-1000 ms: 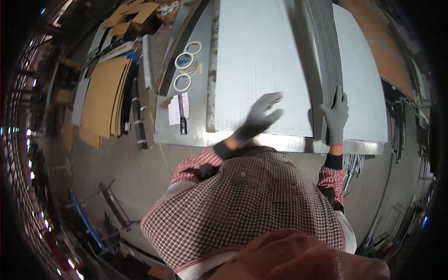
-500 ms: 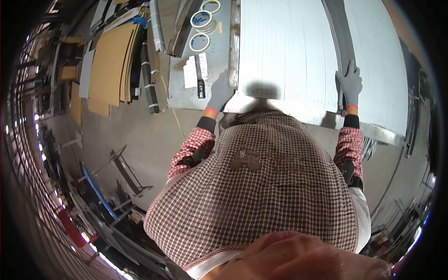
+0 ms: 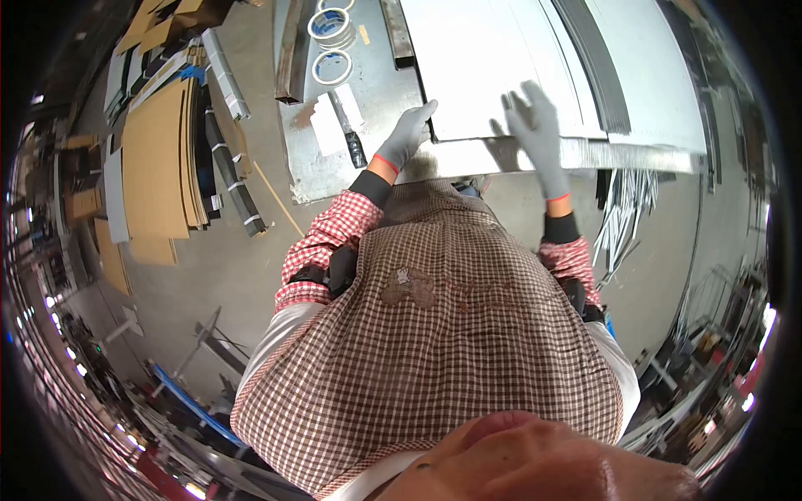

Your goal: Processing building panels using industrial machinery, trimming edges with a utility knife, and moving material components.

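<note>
My left hand (image 3: 409,135), in a grey glove, is at the near left corner of a large white sheet (image 3: 476,67). Its fingers are closed on the sheet's edge, with the thumb on the upper side; the lower fingers are partly hidden. Over the sheet's front edge hovers my right hand (image 3: 535,129), gloved alike, its fingers spread and slightly blurred, with nothing in it. A long dark strip (image 3: 597,71) runs away from me across the sheets, right of that hand. The shiny metal edge of the worktable (image 3: 610,155) shows just below the sheet.
Left on the table are rolls of tape (image 3: 332,67), a black-wrapped tool (image 3: 355,150) on paper slips, and two metal bars (image 3: 292,50), (image 3: 398,37). Cardboard sheets (image 3: 159,159) stack on the floor at left. Thin metal strips (image 3: 622,213) hang or lie beneath the table's right side.
My right hand has left the dark strip and moved left over the white sheet. My left hand now grips the sheet's corner; the bar beside it sits farther away. The view has shifted.
</note>
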A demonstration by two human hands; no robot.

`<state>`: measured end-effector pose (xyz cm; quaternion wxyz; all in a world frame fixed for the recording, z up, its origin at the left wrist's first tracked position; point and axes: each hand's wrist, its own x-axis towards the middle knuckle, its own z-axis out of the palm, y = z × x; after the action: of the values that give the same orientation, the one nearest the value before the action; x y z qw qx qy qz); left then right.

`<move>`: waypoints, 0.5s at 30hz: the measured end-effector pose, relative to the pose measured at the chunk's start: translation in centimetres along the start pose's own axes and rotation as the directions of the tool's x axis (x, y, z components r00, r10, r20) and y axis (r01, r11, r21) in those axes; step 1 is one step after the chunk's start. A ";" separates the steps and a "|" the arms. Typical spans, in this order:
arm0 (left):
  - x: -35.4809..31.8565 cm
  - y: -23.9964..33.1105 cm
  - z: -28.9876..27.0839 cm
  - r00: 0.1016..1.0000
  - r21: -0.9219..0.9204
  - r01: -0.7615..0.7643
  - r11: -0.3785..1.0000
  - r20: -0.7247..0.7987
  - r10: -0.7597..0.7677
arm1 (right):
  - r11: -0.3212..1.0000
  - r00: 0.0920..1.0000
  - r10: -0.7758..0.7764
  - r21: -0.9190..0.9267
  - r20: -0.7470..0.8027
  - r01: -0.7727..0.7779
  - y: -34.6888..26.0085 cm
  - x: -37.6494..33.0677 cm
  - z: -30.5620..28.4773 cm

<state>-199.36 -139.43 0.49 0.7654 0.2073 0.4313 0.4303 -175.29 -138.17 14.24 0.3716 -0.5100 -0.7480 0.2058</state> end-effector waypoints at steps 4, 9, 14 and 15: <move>0.0 0.7 2.6 0.992 0.055 -0.111 0.992 0.071 0.107 | 0.968 0.977 0.180 0.158 0.118 -0.197 -4.7 -8.2 2.7; 1.4 0.9 2.7 0.997 -0.017 -0.051 0.999 0.056 0.052 | 0.979 0.973 0.202 -0.038 0.110 -0.199 -3.4 -16.4 3.5; 0.7 2.9 1.9 0.985 -0.138 0.042 0.990 0.170 -0.018 | 0.844 0.850 0.527 0.097 0.032 -0.527 -4.9 -19.0 1.7; 0.7 3.2 2.1 0.982 -0.161 0.043 0.986 0.188 -0.013 | 0.838 0.843 0.538 0.104 0.011 -0.536 -4.9 -19.4 1.8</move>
<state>-198.99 -137.01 3.47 0.8228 0.1768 0.3240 0.4322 -175.71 -157.72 9.79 0.3318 -0.6811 -0.5602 0.3349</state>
